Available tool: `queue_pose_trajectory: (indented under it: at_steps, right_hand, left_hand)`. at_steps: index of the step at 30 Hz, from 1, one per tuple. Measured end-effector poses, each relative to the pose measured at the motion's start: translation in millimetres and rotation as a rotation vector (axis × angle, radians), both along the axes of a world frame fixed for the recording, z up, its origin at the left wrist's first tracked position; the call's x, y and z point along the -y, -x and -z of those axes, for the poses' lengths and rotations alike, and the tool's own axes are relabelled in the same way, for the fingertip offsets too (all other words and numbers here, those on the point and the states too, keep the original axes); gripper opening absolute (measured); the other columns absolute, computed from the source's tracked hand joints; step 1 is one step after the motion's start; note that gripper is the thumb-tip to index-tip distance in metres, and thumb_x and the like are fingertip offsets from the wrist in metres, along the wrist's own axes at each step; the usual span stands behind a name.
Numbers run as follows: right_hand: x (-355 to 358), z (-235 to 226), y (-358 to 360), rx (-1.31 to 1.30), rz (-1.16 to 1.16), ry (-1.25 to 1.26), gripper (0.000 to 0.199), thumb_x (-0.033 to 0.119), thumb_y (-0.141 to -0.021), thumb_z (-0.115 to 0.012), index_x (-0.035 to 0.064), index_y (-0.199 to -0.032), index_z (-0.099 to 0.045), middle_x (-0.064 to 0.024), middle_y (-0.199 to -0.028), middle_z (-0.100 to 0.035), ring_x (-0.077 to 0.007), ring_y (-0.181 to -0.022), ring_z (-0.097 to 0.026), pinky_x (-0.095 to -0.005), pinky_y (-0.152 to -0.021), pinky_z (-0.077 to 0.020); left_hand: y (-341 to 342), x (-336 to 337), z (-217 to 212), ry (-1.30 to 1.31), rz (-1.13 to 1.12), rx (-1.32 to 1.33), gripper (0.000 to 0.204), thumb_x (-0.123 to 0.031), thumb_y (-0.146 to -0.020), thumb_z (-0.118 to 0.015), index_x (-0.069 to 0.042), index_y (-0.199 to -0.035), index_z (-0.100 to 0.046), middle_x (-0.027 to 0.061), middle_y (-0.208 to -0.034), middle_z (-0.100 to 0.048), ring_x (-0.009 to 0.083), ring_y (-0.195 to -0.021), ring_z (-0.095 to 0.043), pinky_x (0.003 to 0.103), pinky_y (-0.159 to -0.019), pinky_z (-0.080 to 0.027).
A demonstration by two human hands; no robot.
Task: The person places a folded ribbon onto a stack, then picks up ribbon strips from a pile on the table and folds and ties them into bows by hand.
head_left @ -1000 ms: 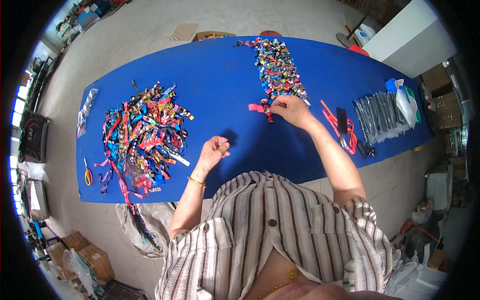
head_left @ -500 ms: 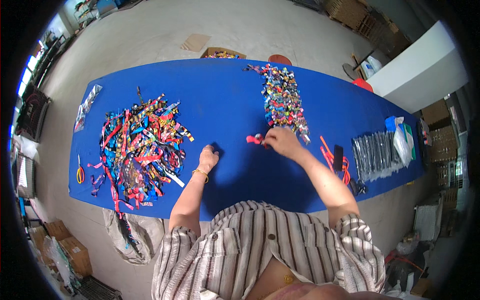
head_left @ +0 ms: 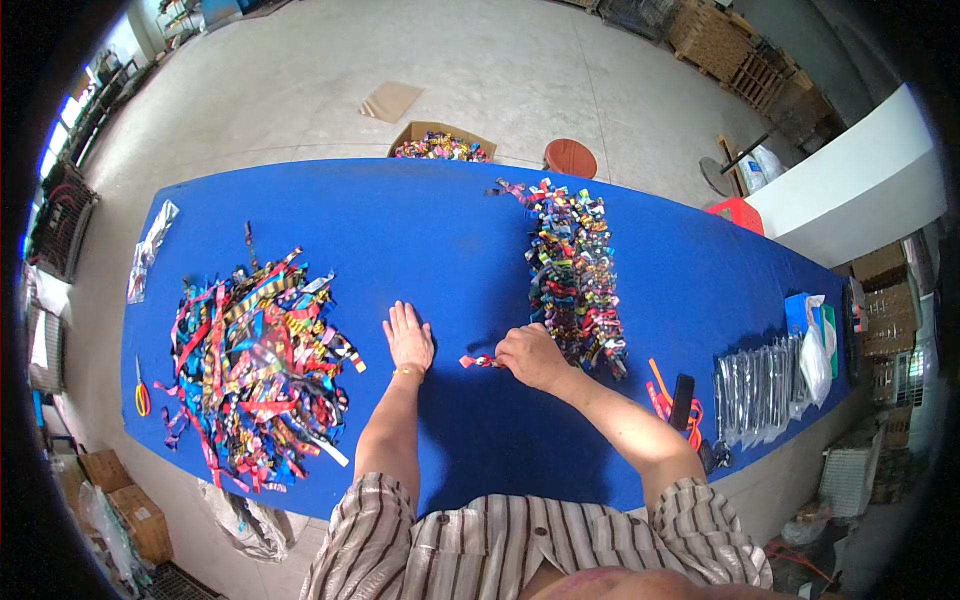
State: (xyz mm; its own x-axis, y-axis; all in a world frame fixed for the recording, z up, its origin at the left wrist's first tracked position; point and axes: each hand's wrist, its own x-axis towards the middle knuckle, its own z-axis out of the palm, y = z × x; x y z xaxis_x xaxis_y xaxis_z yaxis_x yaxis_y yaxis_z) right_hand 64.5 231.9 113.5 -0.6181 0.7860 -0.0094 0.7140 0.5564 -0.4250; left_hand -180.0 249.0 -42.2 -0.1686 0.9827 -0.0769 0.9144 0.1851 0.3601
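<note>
My left hand (head_left: 408, 340) lies flat on the blue table (head_left: 450, 240), fingers spread, holding nothing. Pinched in my right hand (head_left: 533, 358) is a small red and multicoloured ribbon piece (head_left: 478, 361), its end sticking out to the left. The fingers hide the rest of it. Just beyond and to the right of that hand, many knotted-looking small ribbon pieces (head_left: 570, 270) form rows stretching toward the far edge. Left of my left hand spreads a tangled pile of long patterned ribbons (head_left: 260, 370), red, blue, black and yellow.
Scissors (head_left: 141, 388) and a clear plastic packet (head_left: 152, 250) lie at the left. On the right are a black phone (head_left: 683, 402), orange straps (head_left: 659, 380) and a row of plastic-wrapped black items (head_left: 757, 395). Past the far edge stand a cardboard box (head_left: 472, 137) of ribbon pieces and a red stool (head_left: 571, 158).
My right hand has come nearer and slightly left with the ribbon piece. The left hand has flattened out with its fingers spread. The view has tilted up, showing more floor.
</note>
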Motion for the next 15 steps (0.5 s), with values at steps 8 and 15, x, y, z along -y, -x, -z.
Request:
queue_pose_trajectory:
  at_steps: [8,15]
  right_hand:
    - [-118.5,68.6,-2.7,0.051,-0.045,-0.159,0.016,0.031,-0.079,-0.065,0.0170,-0.073,-0.070,-0.0041,-0.080,-0.058,-0.0238,-0.083,-0.057,-0.0407,-0.077,-0.0404]
    - [-225.3,98.0,-4.1,0.194,0.066,-0.251,0.011,0.026,-0.077,-0.068,0.0156,-0.073,-0.071,-0.0059,-0.084,-0.059,-0.0255,-0.088,-0.057,-0.0414,-0.078,-0.0424]
  left_hand:
    - [-6.4,-4.1,-1.9,-0.077,0.019,-0.144,0.064,-0.033,-0.092,-0.045,0.003,-0.143,-0.033,0.0188,-0.152,-0.028,0.0322,-0.143,-0.020,0.050,-0.117,-0.011]
    - [0.2,-0.5,-0.9,-0.026,0.020,-0.134,0.066,-0.032,-0.090,-0.047,0.003,-0.144,-0.031,0.0190,-0.152,-0.028,0.0329,-0.143,-0.020,0.051,-0.117,-0.010]
